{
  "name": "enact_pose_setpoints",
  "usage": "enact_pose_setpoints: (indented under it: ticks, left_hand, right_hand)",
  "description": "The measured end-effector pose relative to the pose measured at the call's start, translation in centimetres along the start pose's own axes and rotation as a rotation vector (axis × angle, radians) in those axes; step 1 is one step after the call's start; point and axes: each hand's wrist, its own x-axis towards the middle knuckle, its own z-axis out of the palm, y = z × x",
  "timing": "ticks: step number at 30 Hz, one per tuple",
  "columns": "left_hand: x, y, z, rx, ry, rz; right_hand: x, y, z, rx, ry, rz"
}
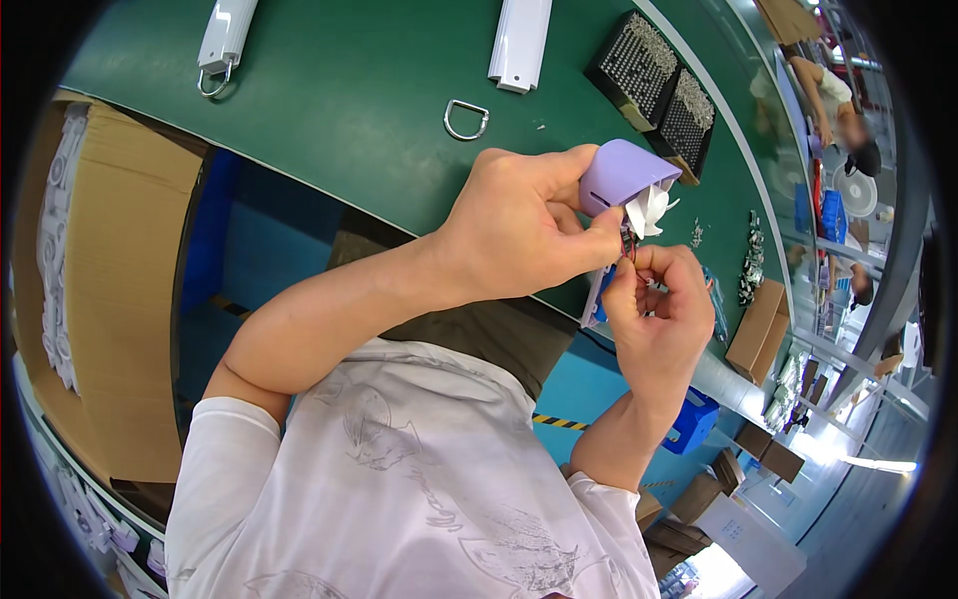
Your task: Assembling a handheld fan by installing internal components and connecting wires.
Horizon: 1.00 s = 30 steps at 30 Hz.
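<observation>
My left hand (524,220) is closed on a curved lavender plastic housing (621,178), held up over the bench. A white fan impeller (651,208) pokes out of the housing's open side, beside my left thumb. Below it hang thin red and dark wires (629,243). My right hand (667,304) pinches these wires just under the housing, its fingers bent together. A metal D-ring (467,120) lies loose on the green bench beyond my left wrist.
Two white bars (226,35) (521,45) lie at the bench's far side. Black trays (639,70) of small metal pieces stand far right, with loose hardware (751,258) and a cardboard box (758,331) nearer. A large carton (130,290) of white parts is left. Another person (836,110) works beyond.
</observation>
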Motion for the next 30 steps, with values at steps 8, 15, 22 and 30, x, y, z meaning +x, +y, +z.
enact_pose_setpoints:
  ticks: [8, 15, 22, 30]
  left_hand:
    - [0.0, 1.0, -0.7, 0.053, -0.13, -0.038]
    - [0.0, 1.0, -0.7, 0.124, -0.105, -0.106]
    - [0.4, 1.7, -0.5, 0.0, -0.138, -0.198]
    - [0.8, 2.2, -0.3, -0.059, -0.091, -0.306]
  right_hand:
    - [0.6, -0.9, -0.7, 0.023, -0.071, 0.089]
    - [0.4, -1.0, -1.8, 0.08, -0.104, 0.136]
    - [-0.8, -0.6, -2.7, 0.009, 0.01, 0.023]
    - [-0.7, 0.7, -1.7, -0.022, 0.078, -0.115]
